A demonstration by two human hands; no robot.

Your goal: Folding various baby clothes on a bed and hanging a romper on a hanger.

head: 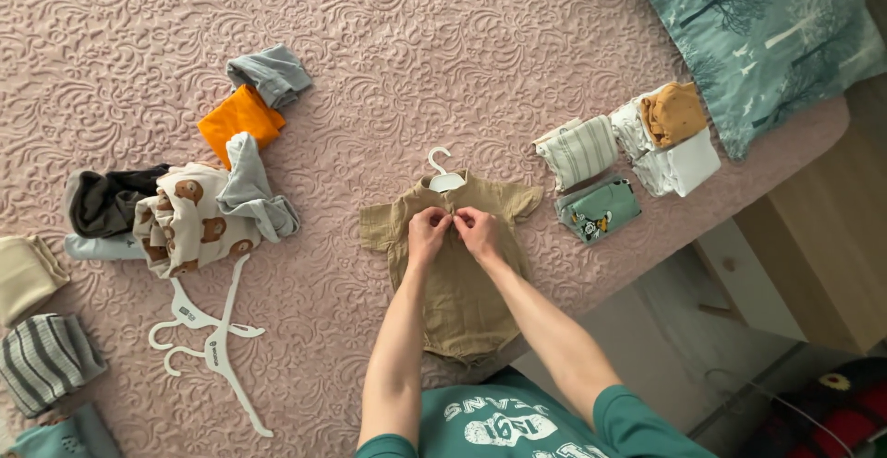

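Bodysuit (457, 282), tan, short-sleeved, lay flat on pink bedspread (443, 51), white hanger (443, 173) in its neck. Left hand (427, 232) and right hand (479, 230) pinched its collar placket closed-fingered. Folded clothes (628, 158) lay right of bodysuit.

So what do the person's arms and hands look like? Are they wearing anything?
Both arms are bare from the short sleeves down. The left hand and right hand wear no gloves, and no rings, watch or bracelets can be seen. The shirt is teal green with white printed shapes on the chest, and its sleeves end above the elbows.
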